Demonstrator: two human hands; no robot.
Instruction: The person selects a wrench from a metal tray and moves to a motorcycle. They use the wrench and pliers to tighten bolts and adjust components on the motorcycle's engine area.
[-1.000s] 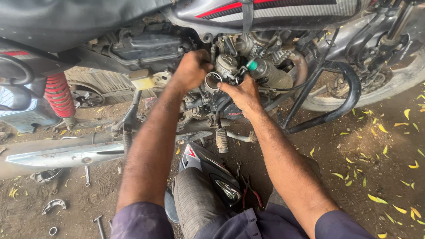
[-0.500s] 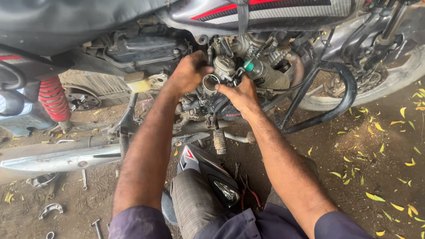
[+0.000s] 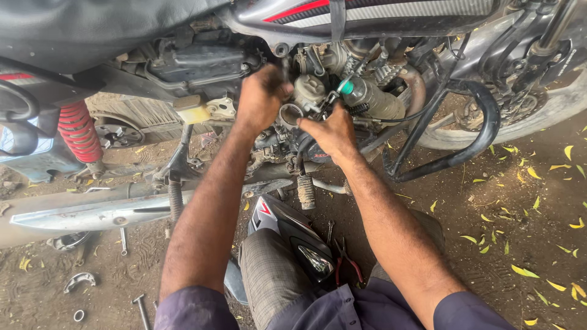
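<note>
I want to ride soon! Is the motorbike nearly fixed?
Not yet. A side cover, pliers and bolts lie on the ground, so parts are off. Left hand and right hand hold the carburettor. Refitting remains.

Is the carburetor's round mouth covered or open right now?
Open: the carburetor's round mouth shows a dark bare bore between the left hand and right hand.

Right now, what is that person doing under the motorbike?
A person crouches beside a motorcycle, both bare hands in its engine area. The left hand grips a part just left of a small round metal opening, and the right hand presses in from below it. Red-handled pliers, bolts and a curved metal clamp lie on the dirt ground near a red rear spring.
</note>
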